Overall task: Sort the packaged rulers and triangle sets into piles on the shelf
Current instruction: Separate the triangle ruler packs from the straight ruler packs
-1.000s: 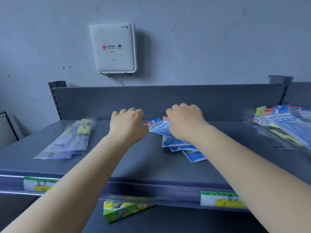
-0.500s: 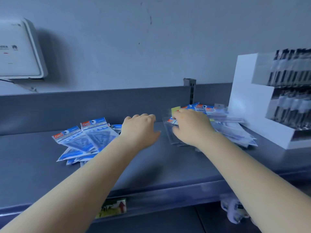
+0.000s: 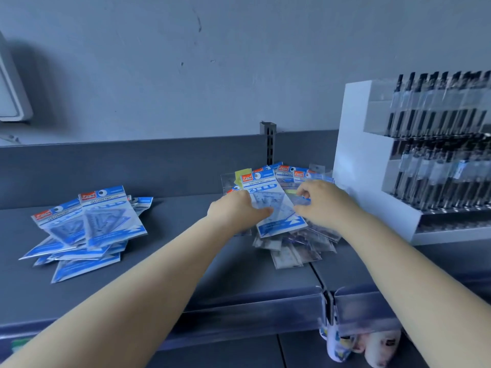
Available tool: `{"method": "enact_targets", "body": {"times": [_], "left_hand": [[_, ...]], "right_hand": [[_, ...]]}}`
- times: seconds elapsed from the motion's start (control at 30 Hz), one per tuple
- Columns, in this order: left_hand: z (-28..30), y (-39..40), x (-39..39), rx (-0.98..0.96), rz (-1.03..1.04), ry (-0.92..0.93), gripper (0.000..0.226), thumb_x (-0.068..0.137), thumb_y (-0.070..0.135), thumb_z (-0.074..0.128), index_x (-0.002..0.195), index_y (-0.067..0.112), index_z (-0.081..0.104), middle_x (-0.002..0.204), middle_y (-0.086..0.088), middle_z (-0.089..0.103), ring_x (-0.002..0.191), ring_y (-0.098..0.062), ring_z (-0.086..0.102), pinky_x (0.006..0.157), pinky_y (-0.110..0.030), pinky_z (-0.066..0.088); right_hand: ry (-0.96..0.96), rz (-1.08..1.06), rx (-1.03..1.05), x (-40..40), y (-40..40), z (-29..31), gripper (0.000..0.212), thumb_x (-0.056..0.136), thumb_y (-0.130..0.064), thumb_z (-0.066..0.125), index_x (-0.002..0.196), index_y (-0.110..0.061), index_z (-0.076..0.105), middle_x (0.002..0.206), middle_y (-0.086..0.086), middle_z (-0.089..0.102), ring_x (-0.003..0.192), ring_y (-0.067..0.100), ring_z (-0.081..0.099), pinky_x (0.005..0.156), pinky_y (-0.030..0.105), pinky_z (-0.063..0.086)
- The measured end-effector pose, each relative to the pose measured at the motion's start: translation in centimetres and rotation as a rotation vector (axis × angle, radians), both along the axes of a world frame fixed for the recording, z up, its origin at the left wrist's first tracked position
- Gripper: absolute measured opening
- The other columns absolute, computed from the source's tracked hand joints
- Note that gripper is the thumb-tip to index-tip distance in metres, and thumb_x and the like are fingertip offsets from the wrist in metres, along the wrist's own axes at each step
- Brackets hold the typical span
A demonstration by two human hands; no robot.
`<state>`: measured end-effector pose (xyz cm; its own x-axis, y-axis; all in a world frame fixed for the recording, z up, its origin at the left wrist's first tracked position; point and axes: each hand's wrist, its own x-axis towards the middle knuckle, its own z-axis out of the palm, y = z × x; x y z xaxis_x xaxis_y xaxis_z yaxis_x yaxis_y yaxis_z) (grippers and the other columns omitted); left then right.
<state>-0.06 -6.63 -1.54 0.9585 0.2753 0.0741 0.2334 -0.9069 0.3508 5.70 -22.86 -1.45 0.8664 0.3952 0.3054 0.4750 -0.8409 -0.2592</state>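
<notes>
My left hand (image 3: 236, 211) and right hand (image 3: 322, 204) pinched one blue triangle pack (image 3: 273, 205) with curled fingers, on the mixed pile (image 3: 292, 248) on the shelf (image 3: 186, 274).

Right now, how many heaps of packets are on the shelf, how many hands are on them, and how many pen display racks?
Heaps of packets: 2, the sorted pile and the mixed heap
Hands on packets: 2, left hand, right hand
Pen display racks: 1
Total: 5
</notes>
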Motion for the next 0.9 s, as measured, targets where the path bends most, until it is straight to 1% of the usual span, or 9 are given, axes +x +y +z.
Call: {"method": "enact_targets", "body": {"times": [0.07, 0.13, 0.27, 0.33, 0.4, 0.53, 0.67, 0.83, 0.9], "left_hand": [[-0.2, -0.6, 0.6, -0.197, 0.012, -0.032, 0.028, 0.085, 0.051, 0.057, 0.098, 0.029, 0.045, 0.081, 0.01, 0.051, 0.078, -0.016, 0.053, 0.06, -0.022, 0.038], [-0.3, -0.7, 1.0, -0.424, 0.008, -0.081, 0.033, 0.083, 0.036, 0.068, 0.1, 0.027, 0.041, 0.08, 0.009, 0.047, 0.069, -0.011, 0.048, 0.054, -0.019, 0.036], [-0.8, 1.4, 1.7, -0.592, 0.056, -0.142, 0.041, 0.071, 0.02, 0.081, 0.105, 0.006, 0.061, 0.101, 0.0, 0.066, 0.087, -0.02, 0.063, 0.071, -0.027, 0.051], [-0.8, 2.9, 1.7, -0.635, 0.072, -0.163, 0.032, 0.073, 0.014, 0.079, 0.102, 0.006, 0.069, 0.091, -0.007, 0.07, 0.07, -0.016, 0.064, 0.061, -0.022, 0.049], [-0.7, 4.2, 1.4, -0.689, 0.099, -0.217, 0.015, 0.078, 0.008, 0.073, 0.093, 0.007, 0.069, 0.072, -0.007, 0.065, 0.05, -0.01, 0.054, 0.047, -0.017, 0.04], [0.0, 5.4, 0.8, -0.905, 0.143, -0.315, 0.008, 0.083, 0.006, 0.068, 0.082, 0.011, 0.062, 0.076, -0.005, 0.065, 0.062, -0.017, 0.06, 0.059, -0.026, 0.051], [0.6, 6.2, -0.2, -1.032, 0.139, -0.357, 0.011, 0.085, 0.002, 0.065, 0.081, 0.009, 0.058, 0.077, -0.007, 0.066, 0.063, -0.02, 0.063, 0.051, -0.026, 0.056], [1.7, 8.3, -2.3, -1.169, 0.139, -0.477, 0.014, 0.086, -0.004, 0.06, 0.08, 0.008, 0.056, 0.086, -0.012, 0.065, 0.074, -0.025, 0.064, 0.075, -0.043, 0.056], [2.2, 9.4, -3.5, -1.159, 0.144, -0.506, 0.013, 0.086, -0.003, 0.061, 0.081, 0.008, 0.056, 0.086, -0.011, 0.065, 0.075, -0.025, 0.065, 0.075, -0.043, 0.055]], "right_hand": [[0.025, -0.002, 0.003, 0.4, 0.0, -0.5, 0.034, 0.085, -0.036, 0.059, 0.114, -0.018, 0.057, 0.123, 0.0, 0.056, 0.112, 0.022, 0.053, 0.092, 0.034, 0.046], [0.028, 0.002, 0.015, 0.5, 0.0, -1.0, 0.044, 0.082, -0.044, 0.063, 0.117, -0.018, 0.057, 0.124, 0.0, 0.057, 0.117, 0.022, 0.05, 0.095, 0.036, 0.044], [0.057, -0.008, 0.043, 0.4, 0.0, -1.2, 0.063, 0.079, -0.052, 0.064, 0.13, -0.016, 0.051, 0.133, 0.001, 0.052, 0.127, 0.022, 0.042, 0.101, 0.035, 0.04], [0.051, -0.035, 0.039, 0.6, 0.1, -1.2, 0.059, 0.081, -0.05, 0.063, 0.126, -0.013, 0.053, 0.131, 0.004, 0.053, 0.127, 0.023, 0.043, 0.1, 0.036, 0.041], [0.078, -0.072, 0.066, 0.7, 0.2, -1.0, 0.056, 0.082, -0.044, 0.065, 0.122, -0.006, 0.058, 0.126, 0.01, 0.057, 0.121, 0.027, 0.048, 0.097, 0.038, 0.044], [0.144, -0.103, 0.125, 0.5, 0.6, -0.6, 0.049, 0.081, -0.034, 0.07, 0.113, 0.002, 0.063, 0.12, 0.015, 0.063, 0.109, 0.031, 0.059, 0.091, 0.037, 0.049], [0.129, -0.121, 0.192, 0.4, 0.9, -0.2, 0.023, 0.082, -0.024, 0.068, 0.099, -0.009, 0.064, 0.113, 0.007, 0.062, 0.1, 0.026, 0.058, 0.082, 0.032, 0.046], [0.042, -0.055, 0.49, -0.5, 1.8, 1.1, 0.019, 0.086, -0.016, 0.061, 0.104, -0.008, 0.061, 0.098, 0.004, 0.058, 0.095, 0.026, 0.055, 0.07, 0.025, 0.036], [0.098, 0.01, 0.62, -1.1, 3.1, 1.6, 0.017, 0.086, -0.012, 0.06, 0.103, -0.012, 0.059, 0.094, 0.003, 0.06, 0.088, 0.023, 0.057, 0.065, 0.024, 0.04]]}}
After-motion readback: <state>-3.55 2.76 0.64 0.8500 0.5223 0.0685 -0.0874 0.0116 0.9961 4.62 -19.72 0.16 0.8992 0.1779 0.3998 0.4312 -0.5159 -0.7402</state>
